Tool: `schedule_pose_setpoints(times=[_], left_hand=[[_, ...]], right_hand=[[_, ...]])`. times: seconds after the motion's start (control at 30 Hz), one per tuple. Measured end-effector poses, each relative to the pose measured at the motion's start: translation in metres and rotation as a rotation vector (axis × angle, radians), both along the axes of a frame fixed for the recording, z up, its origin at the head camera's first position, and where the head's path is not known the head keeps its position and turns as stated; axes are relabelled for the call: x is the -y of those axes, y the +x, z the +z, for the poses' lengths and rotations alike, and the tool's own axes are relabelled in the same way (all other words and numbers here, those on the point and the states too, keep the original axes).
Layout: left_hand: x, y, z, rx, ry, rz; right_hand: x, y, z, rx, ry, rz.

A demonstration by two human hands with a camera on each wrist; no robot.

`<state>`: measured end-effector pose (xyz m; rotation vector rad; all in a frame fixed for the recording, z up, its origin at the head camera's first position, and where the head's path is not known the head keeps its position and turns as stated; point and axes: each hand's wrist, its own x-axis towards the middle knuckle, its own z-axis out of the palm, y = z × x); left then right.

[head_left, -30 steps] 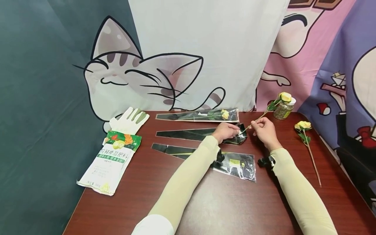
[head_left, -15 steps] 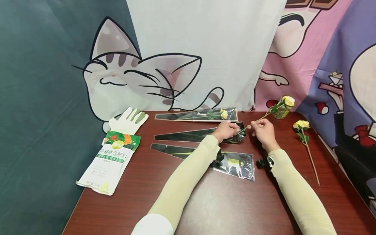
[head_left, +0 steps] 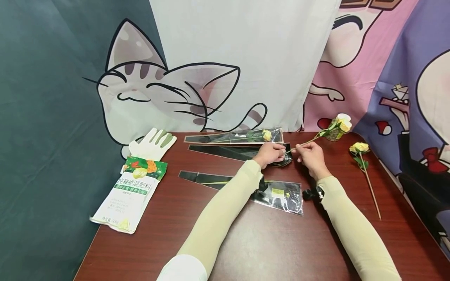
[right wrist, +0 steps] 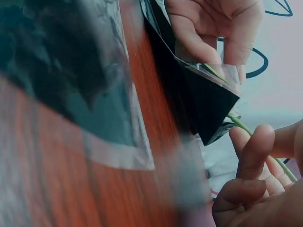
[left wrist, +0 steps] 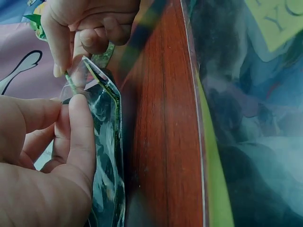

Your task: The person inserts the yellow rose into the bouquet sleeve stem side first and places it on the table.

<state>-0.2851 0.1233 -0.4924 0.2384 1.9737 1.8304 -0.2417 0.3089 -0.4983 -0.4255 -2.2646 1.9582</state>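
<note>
My left hand [head_left: 270, 153] pinches the open mouth of a black and clear plastic flower sleeve [head_left: 225, 151], which lies lengthwise to the left. My right hand [head_left: 311, 156] holds the thin green stem [right wrist: 241, 124] of a yellow artificial rose between thumb and fingers. The rose head [head_left: 341, 122] points away to the far right. In the right wrist view the stem's lower part enters the sleeve mouth [right wrist: 215, 101]. The left wrist view has the thumb and index finger [left wrist: 81, 127] at the clear film edge beside the stem; the stem's end is hidden.
Behind lies a sleeve with a rose inside [head_left: 267, 135]; another flat sleeve [head_left: 281, 195] lies in front, partly under my left forearm. A loose rose [head_left: 365, 171] and a jar [head_left: 332, 135] are at right. A fertilizer bag [head_left: 130, 199] and a glove [head_left: 151, 144] are at left.
The sleeve in my left hand has swung, its narrow left end now farther back near the rear sleeve. My right hand and the rose have moved slightly left, toward the sleeve mouth.
</note>
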Motion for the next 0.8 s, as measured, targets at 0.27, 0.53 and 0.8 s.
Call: schedule_pose_setpoints(times=[0.27, 0.53, 0.8], left_hand=[[0.0, -0.003, 0.001, 0.006, 0.057, 0.02], [-0.001, -0.005, 0.0, 0.003, 0.097, 0.014], [0.004, -0.005, 0.002, 0.023, 0.113, 0.007]], right_hand=[[0.008, -0.004, 0.0, 0.02, -0.018, 0.006], [0.01, -0.005, 0.003, 0.03, -0.031, 0.08], [0.002, -0.005, 0.011, -0.01, 0.029, 0.09]])
